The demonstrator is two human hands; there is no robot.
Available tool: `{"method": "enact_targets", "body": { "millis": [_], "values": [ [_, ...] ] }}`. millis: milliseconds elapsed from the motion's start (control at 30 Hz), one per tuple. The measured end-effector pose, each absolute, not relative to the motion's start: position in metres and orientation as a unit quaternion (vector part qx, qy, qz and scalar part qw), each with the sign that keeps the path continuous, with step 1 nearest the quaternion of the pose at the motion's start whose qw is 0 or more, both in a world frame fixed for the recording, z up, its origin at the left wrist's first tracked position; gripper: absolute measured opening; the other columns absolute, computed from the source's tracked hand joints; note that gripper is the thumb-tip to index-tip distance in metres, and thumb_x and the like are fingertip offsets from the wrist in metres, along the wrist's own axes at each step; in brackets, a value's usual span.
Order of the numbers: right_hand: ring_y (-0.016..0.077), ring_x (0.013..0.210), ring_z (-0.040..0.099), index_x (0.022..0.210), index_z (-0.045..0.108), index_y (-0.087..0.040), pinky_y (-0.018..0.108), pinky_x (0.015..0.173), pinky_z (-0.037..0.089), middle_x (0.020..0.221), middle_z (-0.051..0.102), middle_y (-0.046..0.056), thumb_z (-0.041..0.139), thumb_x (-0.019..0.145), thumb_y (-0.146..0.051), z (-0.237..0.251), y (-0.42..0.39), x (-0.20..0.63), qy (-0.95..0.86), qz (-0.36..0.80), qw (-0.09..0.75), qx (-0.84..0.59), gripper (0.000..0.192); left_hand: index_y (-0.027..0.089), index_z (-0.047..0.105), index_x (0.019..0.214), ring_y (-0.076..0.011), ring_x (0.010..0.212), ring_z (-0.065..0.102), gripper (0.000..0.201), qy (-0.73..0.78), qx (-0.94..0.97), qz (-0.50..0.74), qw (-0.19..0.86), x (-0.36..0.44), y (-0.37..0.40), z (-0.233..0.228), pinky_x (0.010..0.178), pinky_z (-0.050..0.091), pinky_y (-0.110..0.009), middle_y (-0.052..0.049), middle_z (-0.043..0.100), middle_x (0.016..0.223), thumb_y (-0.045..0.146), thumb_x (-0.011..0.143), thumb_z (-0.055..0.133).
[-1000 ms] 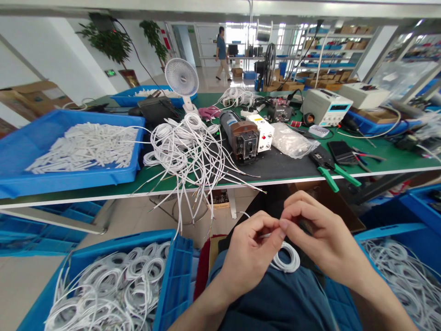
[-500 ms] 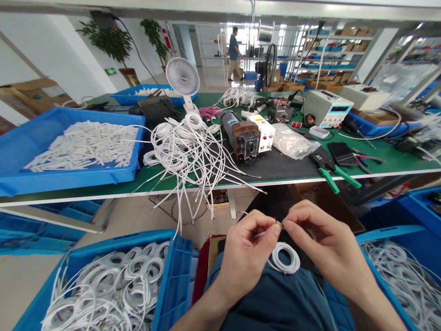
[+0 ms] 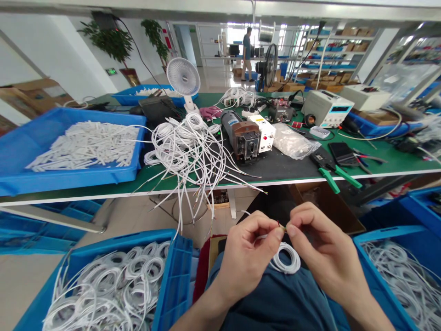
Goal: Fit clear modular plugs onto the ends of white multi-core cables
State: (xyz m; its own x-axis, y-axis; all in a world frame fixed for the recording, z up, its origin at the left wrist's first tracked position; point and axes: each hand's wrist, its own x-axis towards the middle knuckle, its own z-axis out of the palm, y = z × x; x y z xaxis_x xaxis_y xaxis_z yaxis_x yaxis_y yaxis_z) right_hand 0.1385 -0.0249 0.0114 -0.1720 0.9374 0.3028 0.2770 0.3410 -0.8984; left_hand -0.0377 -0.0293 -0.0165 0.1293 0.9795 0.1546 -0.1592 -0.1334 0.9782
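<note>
My left hand (image 3: 253, 253) pinches the end of a white cable, where thin coloured wires show between thumb and forefinger. Close beside it, my right hand (image 3: 320, 248) is closed in a pinch on the tips of those fine wires. A coil of the white cable (image 3: 292, 258) hangs below the fingers, over my lap. Part of the cable and the exact wire ends are hidden by my fingertips. On the bench edge ahead lies a tangled heap of white cables (image 3: 193, 151) with stripped ends drooping over the front.
Blue crates of coiled cables stand at my left (image 3: 177, 271) and right (image 3: 399, 232). A blue tray (image 3: 20, 138) of white pieces, a small fan (image 3: 183, 78), a brown-fronted machine (image 3: 246, 138) and green-handled pliers (image 3: 339, 177) sit on the bench. A person (image 3: 247, 53) is in the background.
Both hands have shifted slightly to the right, still pinching the wires. The person in the background has walked a little to the right.
</note>
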Motion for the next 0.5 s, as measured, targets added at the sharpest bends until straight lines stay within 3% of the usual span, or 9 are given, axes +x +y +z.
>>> {"method": "enact_targets", "body": {
  "millis": [233, 500],
  "values": [
    [0.0188, 0.087, 0.061, 0.103, 0.069, -0.027, 0.029, 0.073, 0.05, 0.101, 0.065, 0.003, 0.071, 0.106, -0.029, 0.0103, -0.0305, 0.1405, -0.683, 0.375, 0.433, -0.452, 0.005, 0.016, 0.075, 0.089, -0.0153, 0.079, 0.056, 0.019, 0.391, 0.499, 0.555, 0.539, -0.0391, -0.0281, -0.0126, 0.071, 0.044, -0.028, -0.002, 0.064, 0.087, 0.027, 0.104, 0.071],
    [0.0178, 0.088, 0.061, 0.098, 0.068, -0.028, 0.03, 0.074, 0.047, 0.1, 0.062, 0.001, 0.066, 0.108, -0.022, 0.0142, -0.0308, 0.1433, -0.704, 0.334, 0.43, -0.455, 0.012, 0.016, 0.075, 0.092, -0.0155, 0.08, 0.058, 0.015, 0.386, 0.524, 0.547, 0.526, -0.0377, -0.0305, -0.0147, 0.071, 0.045, -0.027, -0.003, 0.066, 0.09, 0.025, 0.104, 0.072]
  ]
}}
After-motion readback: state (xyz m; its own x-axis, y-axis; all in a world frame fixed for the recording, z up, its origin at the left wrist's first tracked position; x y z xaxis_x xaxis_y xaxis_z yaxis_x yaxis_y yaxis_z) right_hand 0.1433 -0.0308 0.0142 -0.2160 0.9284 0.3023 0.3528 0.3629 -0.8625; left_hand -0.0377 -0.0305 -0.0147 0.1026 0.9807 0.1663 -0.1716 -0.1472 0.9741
